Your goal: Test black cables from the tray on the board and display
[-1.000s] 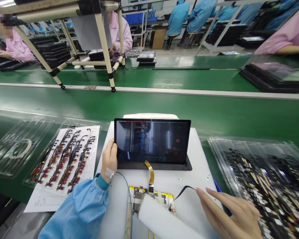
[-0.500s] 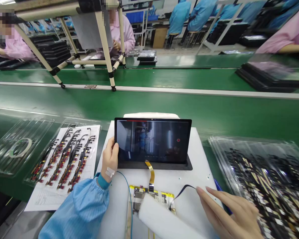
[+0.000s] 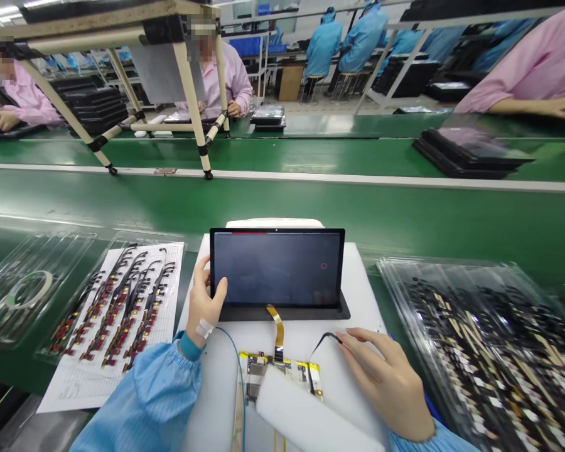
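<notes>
The black rectangular display panel [image 3: 277,269] stands propped near the white counter's [image 3: 216,402] far edge, with the left hand [image 3: 206,304] fingers closed on its left side. Its gold flex ribbon [image 3: 277,328] already reaches the yellow-edged circuit board [image 3: 263,367]. The thin black cable [image 3: 321,342] looks unconnected at its far end; the right hand [image 3: 381,376] fingertips touch it there, and I cannot tell whether they grip it.

Green conveyor belt [image 3: 405,213], black screen [image 3: 277,267], light-blue sleeve [image 3: 150,402], seemingly yellow-edged circuit board [image 3: 282,370].

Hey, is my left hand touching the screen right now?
Touching. The head view shows the left hand gripping the screen at its left edge, thumb pressed on its front with no gap.
</notes>
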`<state>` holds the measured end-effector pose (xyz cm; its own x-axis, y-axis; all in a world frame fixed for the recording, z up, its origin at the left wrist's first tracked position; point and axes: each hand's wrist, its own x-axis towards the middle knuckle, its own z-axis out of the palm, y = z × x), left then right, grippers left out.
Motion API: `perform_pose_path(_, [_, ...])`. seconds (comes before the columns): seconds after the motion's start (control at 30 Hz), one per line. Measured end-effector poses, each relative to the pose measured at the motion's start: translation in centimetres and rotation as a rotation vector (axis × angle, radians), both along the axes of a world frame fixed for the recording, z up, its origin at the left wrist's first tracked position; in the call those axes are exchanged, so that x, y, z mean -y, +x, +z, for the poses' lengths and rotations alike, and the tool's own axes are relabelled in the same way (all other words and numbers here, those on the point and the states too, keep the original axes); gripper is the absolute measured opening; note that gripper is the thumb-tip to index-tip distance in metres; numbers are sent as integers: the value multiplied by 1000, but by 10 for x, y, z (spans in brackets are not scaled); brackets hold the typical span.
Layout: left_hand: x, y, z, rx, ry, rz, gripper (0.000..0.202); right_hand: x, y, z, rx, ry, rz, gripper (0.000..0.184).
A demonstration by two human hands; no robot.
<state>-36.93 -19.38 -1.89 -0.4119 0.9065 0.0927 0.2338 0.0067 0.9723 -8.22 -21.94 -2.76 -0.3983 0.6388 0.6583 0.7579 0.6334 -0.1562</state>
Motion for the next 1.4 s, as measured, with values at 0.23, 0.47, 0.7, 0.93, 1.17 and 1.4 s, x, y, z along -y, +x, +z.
perform_pose_path(0.23, [-1, -1, -5, -2, -8, -8, 53, -3, 0, -3, 13, -95, 18, 20])
perform_pose_path(0.47, [6, -9, -14, -271, 248, 179, 50, -4, -2, 4, -29, -44, 19, 19])
perform_pose_path(0.7, [30, 2, 18, -538, 685, -210, 18, -13, -6, 9, -93, -37, 8, 31])
perform_pose_path(0.93, [45, 41, 40, -745, 828, -885, 26, -59, -24, 15, -103, -1, -57, 53])
perform_pose_path(1.17, [49, 46, -4, -985, 770, -963, 32, -86, -47, 29, -91, 124, -54, 55])
perform_pose_path(1.4, [50, 50, -24, -965, 775, -868, 27, -84, -43, 22, -204, 278, -12, 53])
